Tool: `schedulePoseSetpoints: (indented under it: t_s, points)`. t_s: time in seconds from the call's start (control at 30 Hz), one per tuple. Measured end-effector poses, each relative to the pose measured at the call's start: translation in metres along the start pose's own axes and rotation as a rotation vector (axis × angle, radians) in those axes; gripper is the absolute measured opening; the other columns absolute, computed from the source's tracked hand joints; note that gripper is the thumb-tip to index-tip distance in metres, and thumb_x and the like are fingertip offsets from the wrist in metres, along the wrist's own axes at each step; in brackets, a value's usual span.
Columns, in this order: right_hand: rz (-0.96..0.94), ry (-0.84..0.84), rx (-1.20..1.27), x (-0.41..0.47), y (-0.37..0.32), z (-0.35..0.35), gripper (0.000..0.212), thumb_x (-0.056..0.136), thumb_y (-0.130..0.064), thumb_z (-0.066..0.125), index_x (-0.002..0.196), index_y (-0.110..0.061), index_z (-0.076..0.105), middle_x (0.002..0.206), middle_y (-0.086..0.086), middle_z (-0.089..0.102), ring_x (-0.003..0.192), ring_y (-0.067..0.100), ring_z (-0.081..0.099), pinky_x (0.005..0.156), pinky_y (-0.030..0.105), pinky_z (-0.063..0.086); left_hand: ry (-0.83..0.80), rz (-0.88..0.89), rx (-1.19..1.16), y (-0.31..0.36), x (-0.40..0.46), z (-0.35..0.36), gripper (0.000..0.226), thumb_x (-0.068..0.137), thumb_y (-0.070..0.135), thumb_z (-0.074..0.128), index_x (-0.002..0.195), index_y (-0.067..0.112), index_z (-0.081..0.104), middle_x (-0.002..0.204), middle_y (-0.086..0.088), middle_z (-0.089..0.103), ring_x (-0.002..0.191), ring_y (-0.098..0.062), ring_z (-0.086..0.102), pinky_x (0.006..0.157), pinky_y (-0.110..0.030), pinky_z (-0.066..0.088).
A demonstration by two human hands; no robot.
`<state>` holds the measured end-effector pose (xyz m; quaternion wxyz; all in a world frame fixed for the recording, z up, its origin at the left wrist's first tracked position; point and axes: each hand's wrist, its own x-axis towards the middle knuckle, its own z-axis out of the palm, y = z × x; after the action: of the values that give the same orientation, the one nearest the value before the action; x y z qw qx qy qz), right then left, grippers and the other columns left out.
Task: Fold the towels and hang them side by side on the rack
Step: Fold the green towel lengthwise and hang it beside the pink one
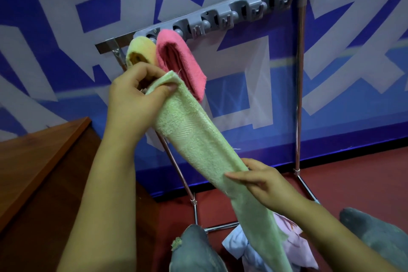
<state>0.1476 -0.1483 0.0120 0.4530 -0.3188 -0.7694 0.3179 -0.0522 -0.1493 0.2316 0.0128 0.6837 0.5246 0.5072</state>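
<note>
A long green towel [198,139] stretches diagonally between my hands, folded into a narrow strip. My left hand [134,99] pinches its upper end just below the rack's left side. My right hand [262,181] holds the strip lower down, thumb on top and fingers under it. The towel's tail hangs past my right wrist toward the floor. A folded yellow towel [141,51] and a folded pink towel [178,62] hang side by side at the left end of the grey holder bar [242,13] on the metal rack [300,95].
Several free grey clips run along the bar to the right of the pink towel. A wooden table [39,157] stands at the left. Pale blue and pink cloths [291,247] lie on the red floor by the rack's base. My knees show at the bottom.
</note>
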Motion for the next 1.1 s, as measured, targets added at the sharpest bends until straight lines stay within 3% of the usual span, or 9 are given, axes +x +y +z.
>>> schedulePoseSetpoints:
  t_s: [0.13, 0.23, 0.4, 0.53, 0.63, 0.73, 0.83, 0.93, 1.1]
  points:
    - [0.125, -0.219, 0.029, 0.000, -0.013, -0.003, 0.056, 0.078, -0.006, 0.045, 0.110, -0.050, 0.058, 0.100, -0.022, 0.058, 0.095, -0.009, 0.059, 0.080, 0.005, 0.039, -0.004, -0.001, 0.012, 0.001, 0.001, 0.001, 0.014, 0.075, 0.014, 0.074, 0.082, 0.024, 0.066, 0.078, 0.015, 0.062, 0.078, 0.000, 0.056, 0.068, -0.012, 0.044]
    - [0.217, -0.362, 0.001, 0.000, -0.015, -0.004, 0.052, 0.070, -0.012, 0.042, 0.099, -0.046, 0.067, 0.094, -0.014, 0.065, 0.081, -0.005, 0.060, 0.070, 0.006, 0.038, 0.004, -0.001, -0.004, 0.003, 0.006, 0.002, 0.014, 0.075, 0.016, 0.074, 0.082, 0.024, 0.066, 0.080, 0.014, 0.062, 0.080, -0.004, 0.058, 0.070, -0.015, 0.045]
    - [0.326, -0.383, 0.228, 0.008, -0.024, -0.007, 0.049, 0.067, -0.010, 0.041, 0.078, -0.044, 0.074, 0.083, 0.019, 0.068, 0.069, 0.041, 0.054, 0.067, 0.032, 0.037, 0.136, 0.048, 0.052, 0.001, 0.021, 0.010, 0.012, 0.074, 0.020, 0.074, 0.079, 0.025, 0.064, 0.077, 0.018, 0.058, 0.075, 0.003, 0.054, 0.069, -0.007, 0.040]
    - [0.402, -0.366, 0.498, 0.018, -0.041, -0.020, 0.038, 0.062, -0.010, 0.047, 0.075, -0.026, 0.078, 0.064, 0.031, 0.057, 0.061, 0.020, 0.044, 0.063, 0.027, 0.035, 0.216, 0.068, 0.120, -0.013, 0.032, 0.030, 0.007, 0.078, 0.018, 0.067, 0.084, 0.016, 0.064, 0.086, 0.008, 0.058, 0.077, -0.003, 0.051, 0.067, -0.007, 0.037]
    - [0.418, -0.333, 0.634, 0.020, -0.048, -0.026, 0.034, 0.059, -0.008, 0.052, 0.074, -0.023, 0.079, 0.045, 0.003, 0.053, 0.046, 0.006, 0.041, 0.048, 0.014, 0.032, 0.020, 0.008, 0.182, -0.034, 0.029, 0.052, 0.009, 0.080, 0.015, 0.064, 0.089, 0.016, 0.063, 0.092, -0.001, 0.063, 0.086, -0.016, 0.057, 0.074, -0.022, 0.042]
    - [0.426, -0.201, 0.857, 0.024, -0.052, -0.033, 0.029, 0.063, -0.006, 0.057, 0.079, -0.018, 0.079, 0.073, 0.001, 0.071, 0.069, 0.011, 0.063, 0.061, 0.017, 0.048, -0.216, -0.117, 0.116, -0.051, 0.003, 0.068, 0.014, 0.080, 0.010, 0.065, 0.090, 0.020, 0.063, 0.081, 0.003, 0.062, 0.078, -0.015, 0.057, 0.076, -0.025, 0.046]
    - [0.403, -0.134, 0.945, 0.026, -0.050, -0.039, 0.030, 0.070, -0.002, 0.061, 0.092, -0.016, 0.077, 0.089, -0.002, 0.075, 0.077, 0.006, 0.068, 0.066, 0.016, 0.051, -0.259, -0.318, -0.152, -0.059, -0.044, 0.068, 0.004, 0.087, 0.019, 0.063, 0.084, 0.020, 0.061, 0.071, 0.003, 0.058, 0.064, -0.006, 0.053, 0.064, -0.015, 0.045]
    - [0.387, -0.132, 0.985, 0.027, -0.048, -0.038, 0.045, 0.061, -0.020, 0.083, 0.105, -0.014, 0.072, 0.103, 0.001, 0.072, 0.091, 0.011, 0.068, 0.074, 0.022, 0.053, -0.287, -0.498, -0.463, -0.058, -0.093, 0.065, 0.025, 0.084, 0.039, 0.054, 0.088, 0.017, 0.063, 0.059, 0.004, 0.057, 0.055, -0.005, 0.052, 0.056, -0.015, 0.045]
    - [0.388, -0.069, 1.036, 0.027, -0.047, -0.035, 0.046, 0.062, -0.019, 0.079, 0.106, -0.011, 0.071, 0.105, 0.004, 0.071, 0.093, 0.015, 0.069, 0.075, 0.025, 0.054, -0.427, -0.472, -0.599, -0.057, -0.132, 0.071, 0.059, 0.071, 0.074, 0.049, 0.116, 0.036, 0.055, 0.088, 0.010, 0.071, 0.086, -0.006, 0.066, 0.077, -0.020, 0.051]
